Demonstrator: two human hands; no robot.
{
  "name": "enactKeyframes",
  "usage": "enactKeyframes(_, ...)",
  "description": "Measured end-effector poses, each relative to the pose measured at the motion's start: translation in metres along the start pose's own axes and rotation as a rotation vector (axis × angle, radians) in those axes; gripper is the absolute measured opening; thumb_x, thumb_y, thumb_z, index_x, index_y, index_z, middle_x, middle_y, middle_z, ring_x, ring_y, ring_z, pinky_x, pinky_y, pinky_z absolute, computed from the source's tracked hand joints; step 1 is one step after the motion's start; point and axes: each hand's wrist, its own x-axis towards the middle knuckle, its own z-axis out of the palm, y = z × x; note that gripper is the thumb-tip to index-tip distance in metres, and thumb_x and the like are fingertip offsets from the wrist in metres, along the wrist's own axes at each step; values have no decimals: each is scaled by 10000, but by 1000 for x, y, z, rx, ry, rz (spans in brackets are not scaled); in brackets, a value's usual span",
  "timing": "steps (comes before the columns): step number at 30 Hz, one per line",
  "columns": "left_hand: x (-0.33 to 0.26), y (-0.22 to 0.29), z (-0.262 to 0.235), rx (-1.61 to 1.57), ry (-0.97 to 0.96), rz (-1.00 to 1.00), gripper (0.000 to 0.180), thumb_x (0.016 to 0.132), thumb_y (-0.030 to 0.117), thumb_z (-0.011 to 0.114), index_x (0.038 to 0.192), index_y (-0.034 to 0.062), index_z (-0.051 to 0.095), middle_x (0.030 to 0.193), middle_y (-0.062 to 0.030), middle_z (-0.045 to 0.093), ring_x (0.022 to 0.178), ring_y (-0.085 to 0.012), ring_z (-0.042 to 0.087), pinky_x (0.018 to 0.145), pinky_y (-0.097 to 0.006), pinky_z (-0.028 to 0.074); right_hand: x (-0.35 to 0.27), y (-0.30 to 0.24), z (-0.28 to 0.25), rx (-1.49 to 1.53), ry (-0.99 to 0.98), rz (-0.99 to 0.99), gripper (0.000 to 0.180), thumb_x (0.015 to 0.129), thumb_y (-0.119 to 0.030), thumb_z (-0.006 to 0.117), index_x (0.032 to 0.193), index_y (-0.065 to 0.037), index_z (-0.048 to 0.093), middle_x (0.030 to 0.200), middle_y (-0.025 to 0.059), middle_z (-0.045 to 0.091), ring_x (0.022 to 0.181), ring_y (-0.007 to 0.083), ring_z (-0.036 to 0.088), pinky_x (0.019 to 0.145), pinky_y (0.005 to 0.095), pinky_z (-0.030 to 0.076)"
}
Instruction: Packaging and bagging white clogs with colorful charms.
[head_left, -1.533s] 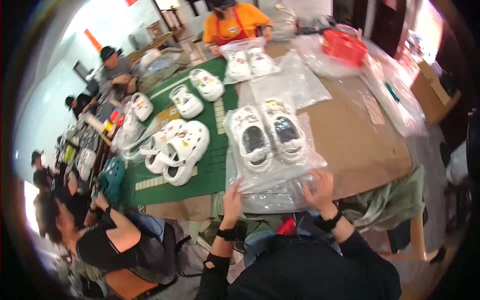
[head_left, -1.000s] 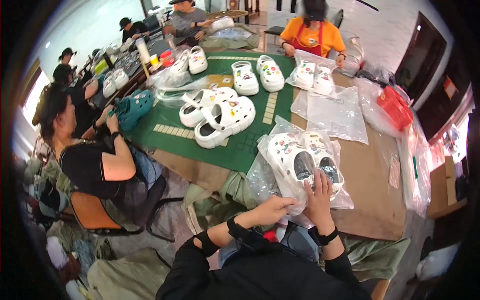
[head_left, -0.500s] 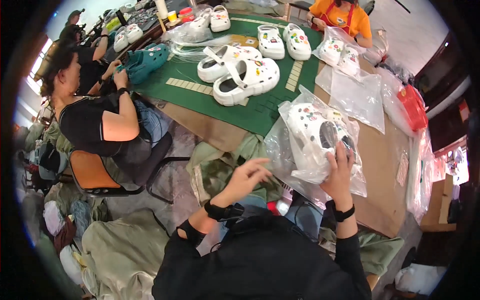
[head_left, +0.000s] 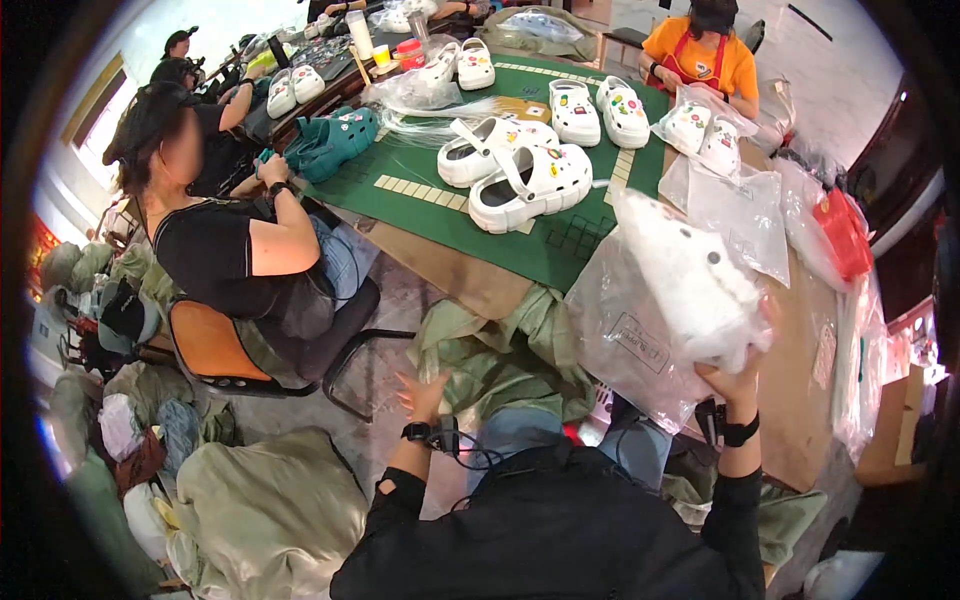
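Note:
At the table's near right, my right hand (head_left: 738,375) grips the lower end of a plastic bag with white clogs (head_left: 690,270) inside. The clogs are tilted up off the table and blurred by motion; a round hole shows in one side. A clear plastic bag (head_left: 625,345) lies flat at the table's edge beside them. My left hand (head_left: 422,395) is away to the left with fingers spread and nothing in it, near a green cloth sack (head_left: 510,350). Farther off stand white clogs with colourful charms (head_left: 535,185), nearest to the bagged ones.
More white clogs (head_left: 575,112) stand on the green mat (head_left: 420,170). A bagged pair (head_left: 705,130) lies before a person in orange (head_left: 705,55). At left, a seated person (head_left: 220,220) handles teal clogs (head_left: 335,140). A red package (head_left: 842,235) lies on the right.
My right hand has moved right and tipped the bagged clogs over, so their charm-covered tops no longer show. My left hand has drawn back left, its fingers now spread. The view has shifted.

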Motion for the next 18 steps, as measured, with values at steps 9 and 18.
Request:
enactKeyframes(9, 43, -35, 16, -16, -868, -26, 816, 839, 632, 429, 1437, 125, 200, 1436, -209, 251, 1266, -297, 355, 945, -459, 371, -65, 9, -15, 584, -398, 339, 1012, 509, -382, 847, 1315, -88, 310, 1300, 179, 315, 1181, 388, 363, 988, 470, 318)
enactKeyframes(18, 22, 10, 15, -262, -642, -166, 746, 774, 585, 560, 1228, 3, 453, 1139, -133, 544, 976, -237, 565, 785, -331, 471, 5, -110, 89, 991, -169, -133, 996, 498, -347, 856, 1302, -91, 327, 1280, 177, 318, 1168, 375, 369, 984, 437, 320)
